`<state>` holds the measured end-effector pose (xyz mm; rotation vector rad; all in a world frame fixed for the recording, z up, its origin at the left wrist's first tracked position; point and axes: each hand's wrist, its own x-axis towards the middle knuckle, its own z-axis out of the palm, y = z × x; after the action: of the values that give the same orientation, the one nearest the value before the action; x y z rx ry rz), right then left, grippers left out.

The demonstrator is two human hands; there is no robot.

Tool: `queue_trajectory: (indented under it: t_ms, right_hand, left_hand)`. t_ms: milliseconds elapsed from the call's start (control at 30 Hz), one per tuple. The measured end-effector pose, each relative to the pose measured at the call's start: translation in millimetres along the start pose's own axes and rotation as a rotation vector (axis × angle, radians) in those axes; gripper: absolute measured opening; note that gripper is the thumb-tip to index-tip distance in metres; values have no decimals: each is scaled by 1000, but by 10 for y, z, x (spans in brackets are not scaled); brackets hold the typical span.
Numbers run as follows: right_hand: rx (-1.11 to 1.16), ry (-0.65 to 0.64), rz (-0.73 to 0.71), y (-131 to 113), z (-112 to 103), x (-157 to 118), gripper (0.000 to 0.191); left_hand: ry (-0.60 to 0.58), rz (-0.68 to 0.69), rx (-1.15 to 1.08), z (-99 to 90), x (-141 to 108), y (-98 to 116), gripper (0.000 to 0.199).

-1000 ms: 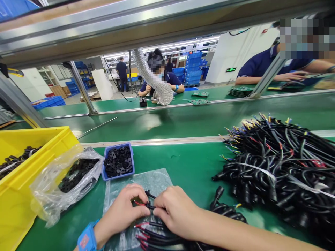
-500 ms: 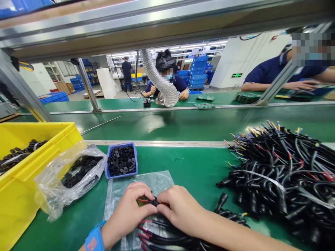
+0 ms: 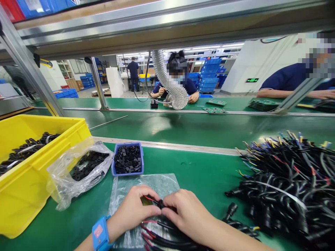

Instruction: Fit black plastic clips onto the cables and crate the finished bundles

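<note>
My left hand (image 3: 136,211), with a blue band at the wrist, pinches a black cable end with thin red wire. My right hand (image 3: 184,211) grips the same black cable close beside it; the fingertips of both hands nearly meet around a small dark part (image 3: 160,203). Below the hands lie several black cables (image 3: 162,240) with red wire ends. A clear plastic bag (image 3: 159,181) lies flat on the green table beneath them. Just beyond the bag stands a small blue tray (image 3: 142,164) of small black parts.
At left are a yellow bin (image 3: 39,165) of cables and an open plastic bag (image 3: 62,188) of black parts. A large cable pile (image 3: 282,188) covers the right. Behind, a metal frame (image 3: 96,83), a silver duct (image 3: 180,97), circuit boards (image 3: 264,104) and people at work.
The camera view has turned a little, so most things sit further right in the picture. Both hands keep their pinch on the cable, with little change in their pose.
</note>
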<state>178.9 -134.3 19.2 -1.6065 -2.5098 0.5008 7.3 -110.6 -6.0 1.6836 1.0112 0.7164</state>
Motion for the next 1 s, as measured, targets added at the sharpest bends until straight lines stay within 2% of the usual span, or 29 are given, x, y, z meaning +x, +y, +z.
queue_trajectory:
  t_ms: [300, 367, 433, 500, 567, 633, 733, 833, 1000]
  right_hand:
    - [-68, -31, -13, -29, 9, -7, 17]
    - [-98, -36, -6, -26, 0, 8, 16]
    - [-163, -34, 34, -9, -30, 30, 16]
    - [-271, -31, 128, 11, -79, 55, 19]
    - [-377, -37, 227, 17, -127, 78, 24]
    - [-430, -44, 266, 0, -153, 93, 21]
    - [-382, -46, 157, -50, -134, 95, 10]
    - [-217, -46, -4, -82, -92, 75, 8]
    - [-4, -118, -140, -59, -112, 14, 32]
  left_hand:
    - [75, -116, 31, 94, -19, -44, 13]
    - [57, -100, 47, 89, -15, -21, 12]
    - [46, -23, 77, 26, 3, 18, 15]
    - [132, 97, 138, -106, 40, 38, 18]
    - [322, 207, 259, -284, 93, 6, 18]
    - [476, 254, 442, -457, 150, -84, 19]
    - [512, 242, 709, -611, 210, -248, 24]
    - [502, 247, 816, -626, 231, -334, 22]
    - [567, 286, 773, -601, 214, -314, 15]
